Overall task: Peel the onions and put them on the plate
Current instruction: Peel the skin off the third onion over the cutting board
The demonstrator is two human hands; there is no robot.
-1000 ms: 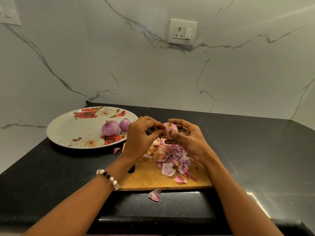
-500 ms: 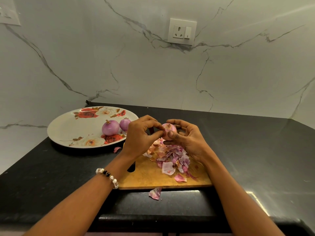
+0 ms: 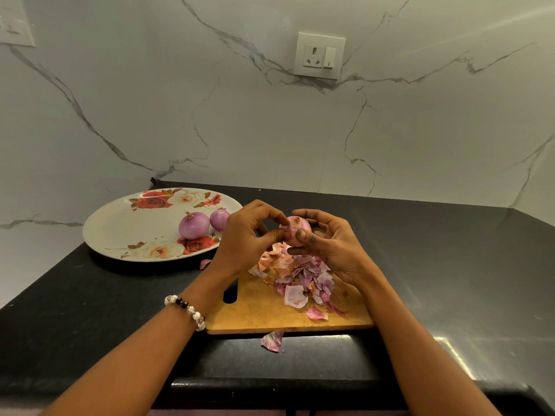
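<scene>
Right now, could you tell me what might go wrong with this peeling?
The onion is held in the air by the right hand while the left hand picks at its skin; it might slip and roll off the cutting board. The peel pile already spills: one loose peel lies off the board, near the counter edge.

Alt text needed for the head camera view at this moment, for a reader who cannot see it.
Both hands hold a partly peeled onion above a wooden cutting board strewn with onion skins; the left hand pinches its skin, the right hand cradles it. Two peeled onions sit on a floral plate to the left.
</scene>
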